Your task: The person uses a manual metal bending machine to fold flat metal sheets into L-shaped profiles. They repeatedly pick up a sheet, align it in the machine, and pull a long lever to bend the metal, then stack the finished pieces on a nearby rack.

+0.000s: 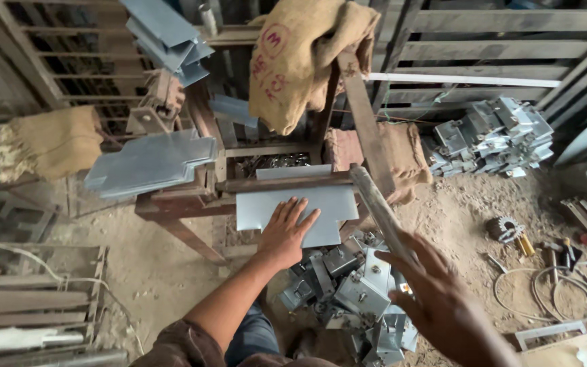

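Scene: a head camera looks down at a rusty hand-worked metal press [239, 183] on a dirt floor [164, 272], in a workshop fenced with wooden slats.
Blanks, at 9 o'clock: a stack of flat grey cut sheets [147, 163] rests on the press's left arm, just beside the work.
Left hand [285, 231]: palm down, fingers [305, 221] spread wide, pressed flat on the sheet. It grips nothing; it only pins the metal.
Sheet [331, 207], at centre: a flat, pale grey, dull-shiny metal plate with a notched outline. Its far edge is tucked under the press bar, its near part hangs over the front edge.
Lever [375, 207], at 2 o'clock from the sheet: a worn wooden handle slanting down towards the viewer.
Right hand [443, 302], at 4 o'clock: blurred, fingers open and curled loosely, just beside the lever's lower end; whether it touches the wood I cannot tell.
Doing it well: judging from this, keep the sheet square to the bar, hold the left fingers clear of the bar's edge, and get a full grip on the lever.
Pile, at 6 o'clock: folded grey metal boxes [348, 285] heaped on the floor below the sheet.
Far right: more stacked boxes [490, 136], plus tools and wire [552, 285].
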